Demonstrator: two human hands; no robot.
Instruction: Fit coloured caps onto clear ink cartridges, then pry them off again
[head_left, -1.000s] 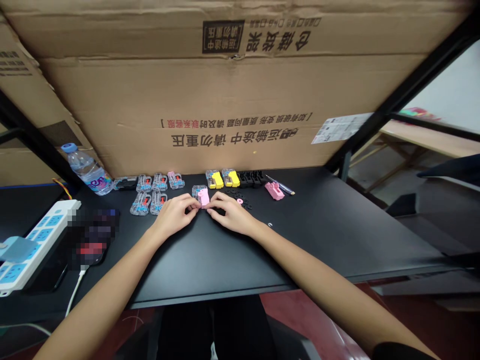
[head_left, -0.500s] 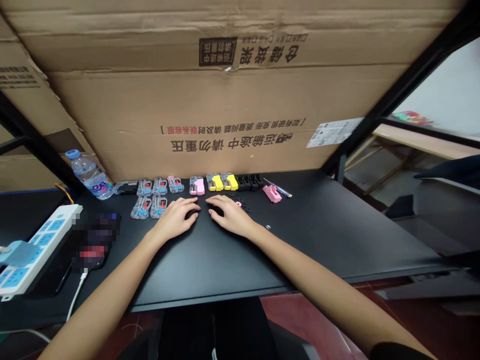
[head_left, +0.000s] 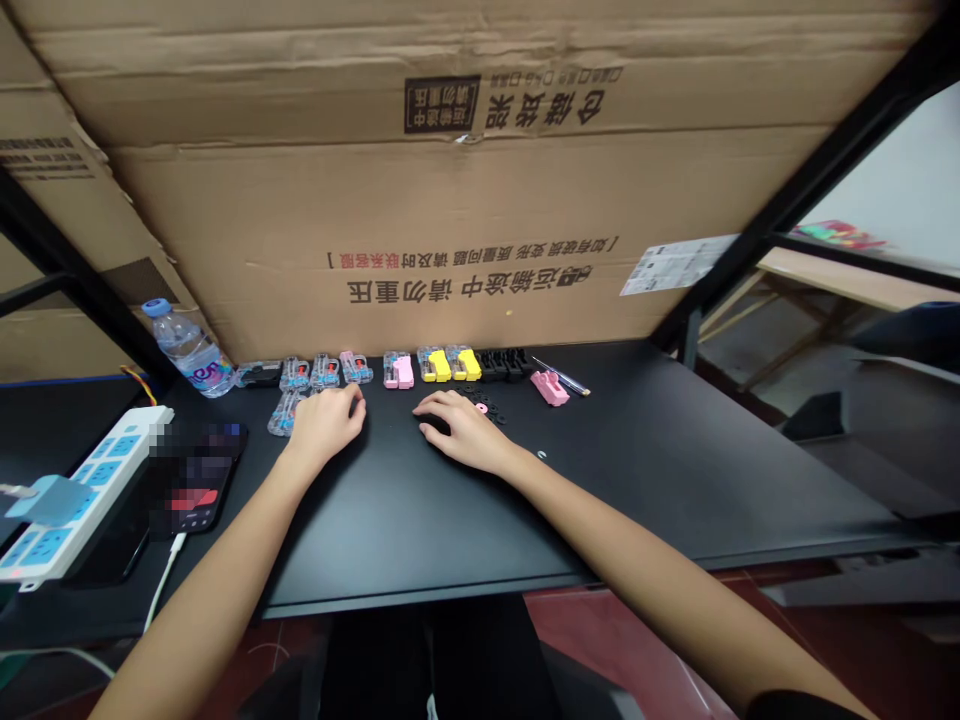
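Shift: left hand point(head_left: 326, 422) has slid left, away from the right hand point(head_left: 463, 432), and now lies over the near clear pieces point(head_left: 285, 412); the pink piece point(head_left: 397, 370) stays in the far row, as half a second ago.
Left hand grip: palm down, fingers curled over one near clear piece; I cannot tell whether it is pinched or only covered.
Right hand grip: released, resting on the black table point(head_left: 600, 480) with nothing in it, just on the near side of the black washers point(head_left: 489, 405).
Far row: from left to right, far clear pieces point(head_left: 324, 370), pink piece, yellow pieces point(head_left: 448, 364), black parts point(head_left: 501, 362), all at the foot of the cardboard box point(head_left: 480, 200).
Right of the row: pink shell point(head_left: 550, 387) and a thin tool point(head_left: 564, 376), lying apart.
Left side: water bottle point(head_left: 187, 348), power strip point(head_left: 82, 490), phone point(head_left: 196, 490).
Progress: most pieces look put together and lined up; the washers, black parts and pink shell appear unused.
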